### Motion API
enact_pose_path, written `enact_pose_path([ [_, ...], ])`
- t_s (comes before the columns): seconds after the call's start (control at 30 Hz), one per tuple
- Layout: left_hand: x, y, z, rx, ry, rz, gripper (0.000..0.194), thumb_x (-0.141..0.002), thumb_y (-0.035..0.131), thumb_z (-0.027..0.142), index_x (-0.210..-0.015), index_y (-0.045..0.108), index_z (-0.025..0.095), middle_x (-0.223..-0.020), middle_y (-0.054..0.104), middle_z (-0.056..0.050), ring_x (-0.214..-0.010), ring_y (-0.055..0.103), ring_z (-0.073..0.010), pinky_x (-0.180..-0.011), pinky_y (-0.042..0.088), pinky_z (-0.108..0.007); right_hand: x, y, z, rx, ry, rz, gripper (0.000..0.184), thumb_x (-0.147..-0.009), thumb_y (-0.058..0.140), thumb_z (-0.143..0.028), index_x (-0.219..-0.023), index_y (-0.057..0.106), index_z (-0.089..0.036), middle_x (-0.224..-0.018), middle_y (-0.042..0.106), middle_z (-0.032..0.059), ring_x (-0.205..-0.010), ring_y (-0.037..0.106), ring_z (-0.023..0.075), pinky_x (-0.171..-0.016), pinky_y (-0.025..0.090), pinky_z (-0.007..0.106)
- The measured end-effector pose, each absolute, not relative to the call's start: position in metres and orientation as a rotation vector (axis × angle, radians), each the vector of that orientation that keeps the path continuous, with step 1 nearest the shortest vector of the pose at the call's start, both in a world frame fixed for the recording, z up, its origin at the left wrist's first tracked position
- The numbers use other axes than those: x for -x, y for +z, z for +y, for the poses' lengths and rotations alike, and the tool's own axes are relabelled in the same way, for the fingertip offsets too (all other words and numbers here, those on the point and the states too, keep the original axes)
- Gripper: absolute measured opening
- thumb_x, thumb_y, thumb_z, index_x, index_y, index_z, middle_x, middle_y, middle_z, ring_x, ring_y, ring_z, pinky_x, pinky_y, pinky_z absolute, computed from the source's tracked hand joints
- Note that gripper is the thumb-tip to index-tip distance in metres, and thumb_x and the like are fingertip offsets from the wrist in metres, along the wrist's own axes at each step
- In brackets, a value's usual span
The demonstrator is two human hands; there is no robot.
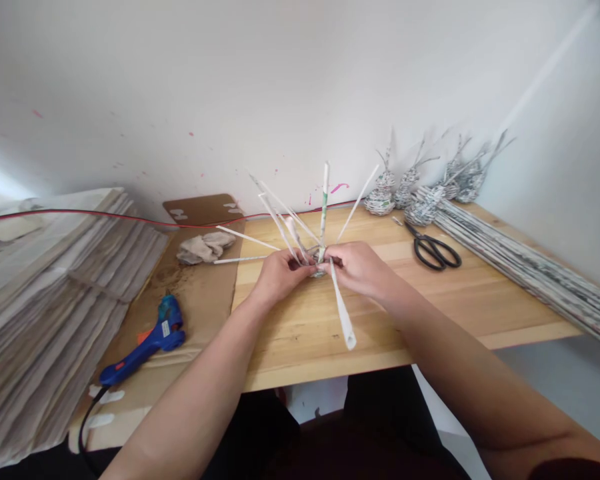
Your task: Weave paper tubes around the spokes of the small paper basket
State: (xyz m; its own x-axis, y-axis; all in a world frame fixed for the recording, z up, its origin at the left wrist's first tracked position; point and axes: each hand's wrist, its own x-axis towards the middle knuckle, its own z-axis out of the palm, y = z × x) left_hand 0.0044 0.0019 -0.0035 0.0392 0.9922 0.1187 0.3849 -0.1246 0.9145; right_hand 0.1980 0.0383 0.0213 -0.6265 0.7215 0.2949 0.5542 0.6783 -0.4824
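Note:
Between my two hands, low over the wooden table [300, 347], sits a small weave of rolled paper tubes [323, 227]. Several white tubes fan up and outward from it, and one [343, 310] points down toward the table's front edge. My left hand [283, 273] closes its fingers on the left side of the weave. From the right, my right hand [355, 263] pinches the same piece, its fingertips close to the left hand's. The woven base is mostly hidden behind the fingers.
Black scissors [433, 250] lie right of the hands, beside a bundle of long paper tubes [520, 267]. Several woven pieces [380, 193] stand by the wall. At left are a blue glue gun [150, 340], a crumpled cloth [205, 247] and a newspaper stack [65, 300]. A red-black wire [105, 215] crosses behind.

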Motion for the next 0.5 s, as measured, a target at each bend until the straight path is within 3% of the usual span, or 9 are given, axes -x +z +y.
enact_pose_path([
  [0.1, -0.006, -0.001, 0.001, -1.61, 1.084, 1.505, 0.021, -0.068, 0.078, 0.034, -0.078, 0.072, 0.017, -0.072, 0.071, -0.001, -0.066, 0.06, -0.0151, -0.064, 0.044, -0.026, -0.198, 0.02, 0.037, 1.014, 0.562, -2.39, 0.005, -0.084, 0.063, -0.018, -0.084, 0.068, -0.017, -0.067, 0.063, -0.0009, -0.057, 0.052, 0.011, -0.058, 0.032, 0.023],
  [0.23, -0.008, 0.005, -0.001, -1.597, 1.074, 1.598, 0.023, -0.069, 0.078, 0.038, -0.074, 0.071, 0.017, -0.065, 0.068, 0.001, -0.06, 0.056, -0.0134, -0.058, 0.04, -0.025, -0.201, 0.022, 0.036, 0.973, 0.581, -2.398, 0.024, -0.083, 0.055, -0.008, -0.104, 0.065, -0.015, -0.081, 0.07, 0.0032, -0.067, 0.059, 0.0137, -0.064, 0.039, 0.024],
  [0.5, -0.01, 0.004, -0.002, -1.56, 1.105, 1.598, 0.022, -0.071, 0.075, 0.039, -0.074, 0.07, 0.017, -0.068, 0.069, -0.001, -0.063, 0.059, -0.0154, -0.058, 0.042, -0.026, -0.202, 0.038, 0.033, 1.016, 0.527, -2.486, 0.021, -0.093, 0.057, -0.024, -0.099, 0.076, -0.021, -0.088, 0.077, 0.0059, -0.074, 0.066, 0.0188, -0.067, 0.041, 0.028],
])
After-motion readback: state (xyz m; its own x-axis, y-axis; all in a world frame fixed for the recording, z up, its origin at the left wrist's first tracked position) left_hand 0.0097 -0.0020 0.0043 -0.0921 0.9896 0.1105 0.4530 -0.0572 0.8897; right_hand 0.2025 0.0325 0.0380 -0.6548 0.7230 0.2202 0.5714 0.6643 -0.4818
